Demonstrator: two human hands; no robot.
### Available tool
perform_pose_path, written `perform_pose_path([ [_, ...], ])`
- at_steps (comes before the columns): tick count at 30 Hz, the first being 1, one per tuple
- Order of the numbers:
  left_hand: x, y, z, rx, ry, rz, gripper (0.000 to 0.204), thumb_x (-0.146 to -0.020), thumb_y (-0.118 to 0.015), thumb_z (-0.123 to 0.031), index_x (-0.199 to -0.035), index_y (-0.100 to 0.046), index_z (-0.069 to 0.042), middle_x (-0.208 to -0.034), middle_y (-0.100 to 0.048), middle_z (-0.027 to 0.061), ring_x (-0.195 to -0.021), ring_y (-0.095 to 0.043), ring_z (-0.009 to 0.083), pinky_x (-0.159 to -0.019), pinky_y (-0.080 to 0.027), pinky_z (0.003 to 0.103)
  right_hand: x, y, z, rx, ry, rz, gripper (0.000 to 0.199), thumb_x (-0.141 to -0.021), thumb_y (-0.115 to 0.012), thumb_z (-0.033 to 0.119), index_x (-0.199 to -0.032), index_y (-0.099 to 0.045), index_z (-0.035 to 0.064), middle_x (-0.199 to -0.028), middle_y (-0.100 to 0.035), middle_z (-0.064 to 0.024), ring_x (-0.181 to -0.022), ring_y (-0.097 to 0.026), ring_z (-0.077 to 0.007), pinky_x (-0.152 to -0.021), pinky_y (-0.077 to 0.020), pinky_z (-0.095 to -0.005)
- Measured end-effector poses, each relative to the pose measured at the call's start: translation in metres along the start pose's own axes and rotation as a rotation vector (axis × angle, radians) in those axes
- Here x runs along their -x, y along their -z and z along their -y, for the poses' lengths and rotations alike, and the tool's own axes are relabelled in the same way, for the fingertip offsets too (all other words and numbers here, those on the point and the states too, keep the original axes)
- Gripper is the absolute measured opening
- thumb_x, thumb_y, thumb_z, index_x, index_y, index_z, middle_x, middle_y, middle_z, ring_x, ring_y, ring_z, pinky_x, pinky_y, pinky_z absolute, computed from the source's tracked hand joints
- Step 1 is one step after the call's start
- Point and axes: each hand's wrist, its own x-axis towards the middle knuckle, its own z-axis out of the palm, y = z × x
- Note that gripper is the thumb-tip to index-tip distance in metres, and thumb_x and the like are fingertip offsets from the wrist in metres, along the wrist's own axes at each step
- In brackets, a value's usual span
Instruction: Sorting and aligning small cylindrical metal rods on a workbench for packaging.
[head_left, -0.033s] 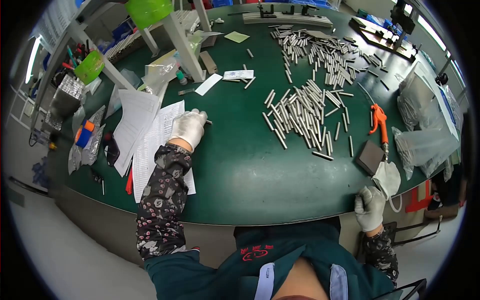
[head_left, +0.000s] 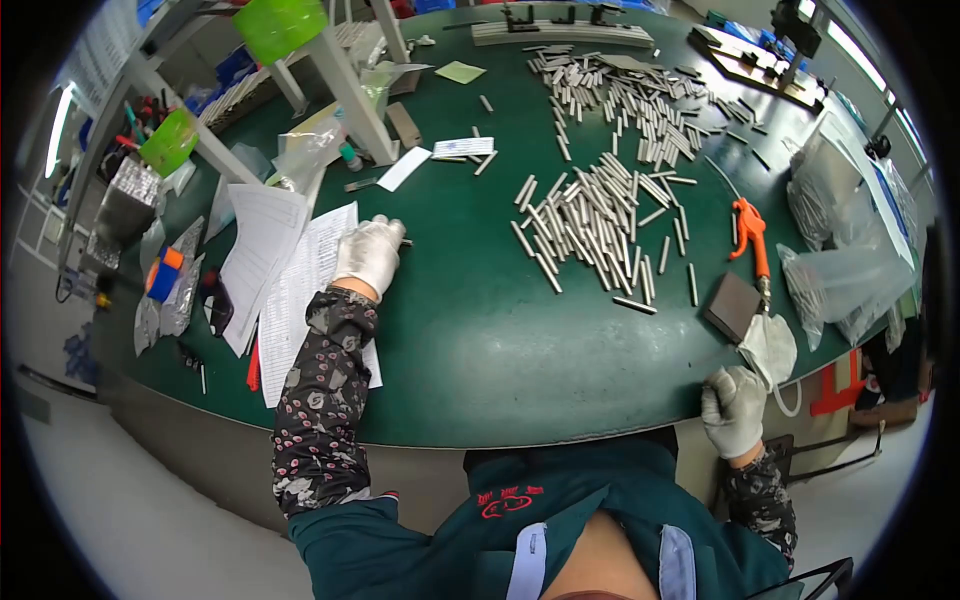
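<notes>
My left hand (head_left: 369, 256), in a white glove, rests over the edge of printed sheets (head_left: 318, 255) on the left of the green table. Its fingers are curled closed, and the short end of a metal pin (head_left: 407, 243) sticks out from them on the right. At the table's front right edge my right hand (head_left: 734, 408), also gloved, is closed with the fingers folded in; what they hold, if anything, is hidden. Just beyond it lie a white face mask (head_left: 769, 350) and a dark block (head_left: 733, 307). A heap of metal pins (head_left: 600, 225) lies between the hands, farther back.
An orange air gun (head_left: 750, 238) and bagged parts (head_left: 840, 280) lie on the right. More pins (head_left: 630, 100) spread behind the heap, before a long metal fixture (head_left: 560, 34). A white shelf leg (head_left: 352, 98), a white slip (head_left: 404, 169) and a red pen (head_left: 253, 367) are on the left.
The whole view has shifted slightly, so the table things sit a little farther left in the picture. Both hands keep the same closed pose in the same places.
</notes>
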Motion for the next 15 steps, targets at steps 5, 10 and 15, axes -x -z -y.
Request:
perform_pose_path([
  [5,-0.007,0.007,-0.022,0.145,-0.033,0.007,0.012,-0.078,-0.054,-0.007,-0.087,-0.061,-0.010,-0.087,-0.061,0.0100,-0.086,-0.060,0.0277,-0.076,-0.048,0.038,-0.031,-0.007,-0.003,-0.093,0.156,0.052,0.014,-0.066,-0.062,0.009,-0.076,-0.052,0.0072,-0.068,-0.051,-0.0086,-0.063,-0.053,-0.0276,-0.056,-0.0417,-0.0380],
  [10,-0.002,0.033,-0.103,0.453,-0.111,0.007,0.008,-0.076,-0.057,-0.013,-0.083,-0.057,-0.009,-0.084,-0.061,0.0116,-0.084,-0.060,0.0303,-0.075,-0.048,0.039,-0.067,-0.016,0.002,0.127,0.099,0.100,0.025,-0.068,-0.064,0.015,-0.091,-0.057,0.0087,-0.099,-0.056,-0.0082,-0.096,-0.053,-0.0272,-0.079,-0.0418,-0.0378],
  [15,0.022,0.038,-0.136,0.569,0.037,0.010,0.014,-0.075,-0.060,-0.017,-0.086,-0.057,-0.009,-0.086,-0.062,0.0120,-0.083,-0.061,0.0304,-0.073,-0.049,0.039,-0.062,-0.021,-0.049,0.391,-0.079,0.097,0.033,-0.076,-0.060,0.020,-0.108,-0.060,0.0122,-0.111,-0.055,-0.0099,-0.109,-0.050,-0.0262,-0.092,-0.0377,-0.0437],
])
